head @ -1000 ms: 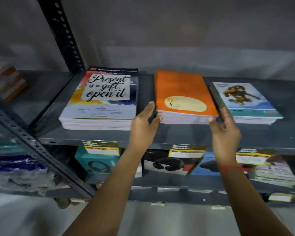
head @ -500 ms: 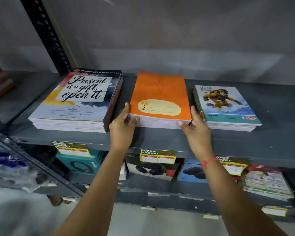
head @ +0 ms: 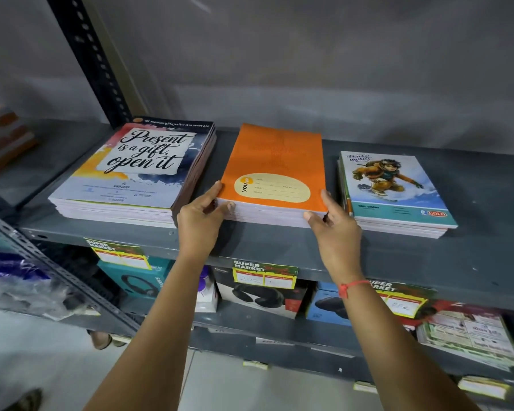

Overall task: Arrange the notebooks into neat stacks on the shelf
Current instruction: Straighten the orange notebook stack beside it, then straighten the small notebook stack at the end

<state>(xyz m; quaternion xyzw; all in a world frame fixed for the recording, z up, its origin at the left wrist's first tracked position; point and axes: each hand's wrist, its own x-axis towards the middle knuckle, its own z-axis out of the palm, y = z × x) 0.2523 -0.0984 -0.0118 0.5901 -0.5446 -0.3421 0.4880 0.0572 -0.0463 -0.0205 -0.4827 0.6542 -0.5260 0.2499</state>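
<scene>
Three notebook stacks lie on the grey metal shelf (head: 279, 247). The orange notebook stack (head: 275, 167) is in the middle. My left hand (head: 201, 221) grips its near left corner, thumb on the front edge and fingers along the side. My right hand (head: 334, 229) holds the near right corner the same way. To the left lies a wide stack topped by a "Present is a gift, open it" notebook (head: 134, 170). At the right sits a smaller stack with a cartoon snowboarder cover (head: 393, 188), a pen tucked against its left side.
A perforated upright post (head: 92, 60) stands behind the left stack. Orange and white books (head: 3, 140) lie on the neighbouring shelf at far left. The lower shelf holds headphone boxes (head: 258, 295) behind yellow "Super Market" price tags (head: 264, 274). A grey wall backs the shelf.
My hands slid from beside the orange stack onto its two near corners. The view shifted so the stacks sit a little further left; the stack looks squarer to the shelf edge.
</scene>
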